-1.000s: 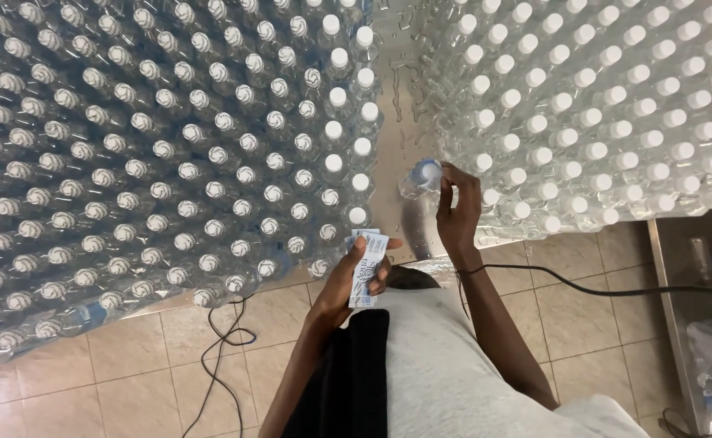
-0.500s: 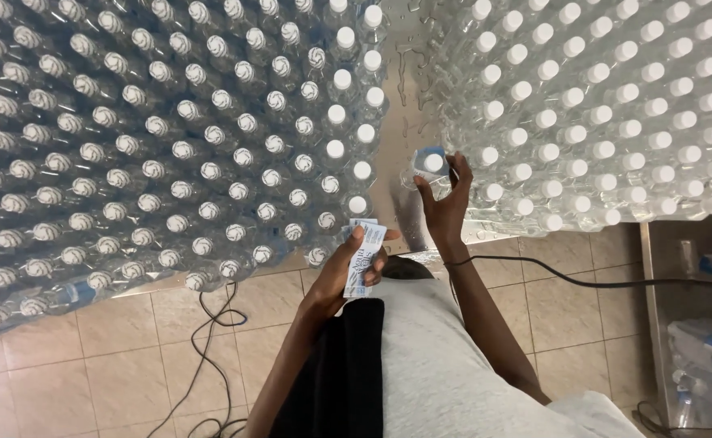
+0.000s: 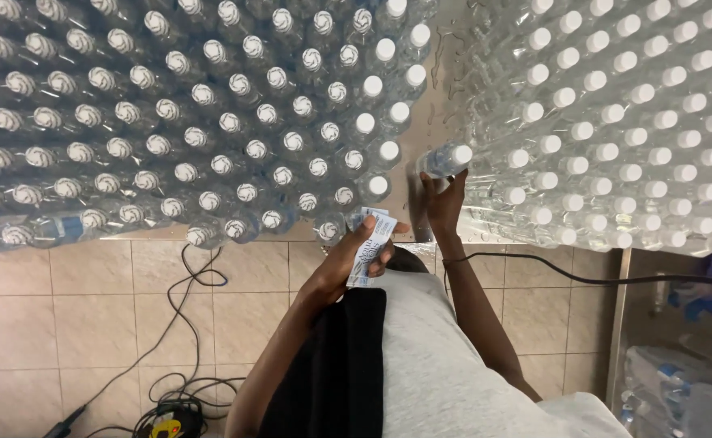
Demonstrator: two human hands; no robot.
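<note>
Right hand (image 3: 443, 203) now setting bottle (image 3: 443, 160) among white-capped rows, left hand (image 3: 356, 255) gripping labels (image 3: 371, 247)

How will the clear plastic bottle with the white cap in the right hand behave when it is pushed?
The clear plastic bottle looks round and smooth, so it would probably roll if laid down. It seems empty, so likely light. The right hand grips it easily, and its thin walls may dent.

Narrow gap (image 3: 433, 97) between bottle stacks (image 3: 210, 122)

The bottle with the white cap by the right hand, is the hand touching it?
Touching. The head view shows the right hand with fingers wrapped under the clear bottle, no gap between them.
</note>
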